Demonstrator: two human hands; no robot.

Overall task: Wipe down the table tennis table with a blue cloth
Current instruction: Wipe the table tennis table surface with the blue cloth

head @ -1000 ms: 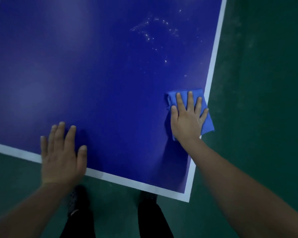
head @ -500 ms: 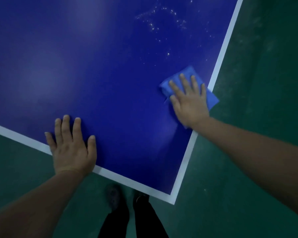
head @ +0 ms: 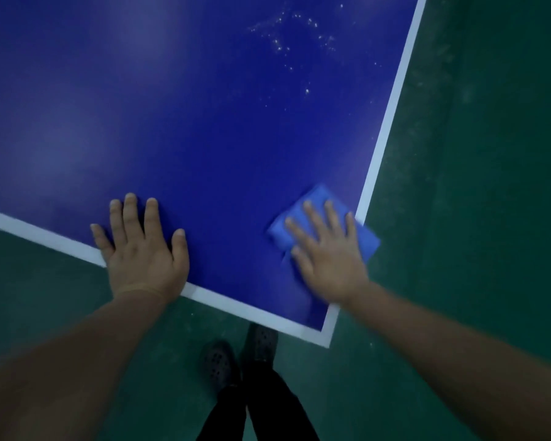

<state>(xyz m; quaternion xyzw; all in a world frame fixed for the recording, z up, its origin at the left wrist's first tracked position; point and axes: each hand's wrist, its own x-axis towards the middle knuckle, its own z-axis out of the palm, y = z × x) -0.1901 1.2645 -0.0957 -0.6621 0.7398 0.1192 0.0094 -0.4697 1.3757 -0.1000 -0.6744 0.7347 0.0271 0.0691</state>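
The dark blue table tennis table [head: 204, 122] with its white border fills most of the head view; its near right corner points at my feet. A folded blue cloth [head: 318, 205] lies close to that corner, one edge overhanging the right border. My right hand [head: 326, 253] presses flat on the cloth with fingers straight and spread. My left hand [head: 140, 246] rests flat on the tabletop at the near edge, fingers straight. A patch of white specks [head: 287, 39] sits on the surface far up toward the right edge.
Green floor [head: 474, 186] surrounds the table on the right and below. My dark shoes [head: 236, 354] and black trousers stand just under the table's corner.
My right hand has slid the cloth back along the right edge toward the near corner. The view has shifted, and my left hand stays planted at the near edge.
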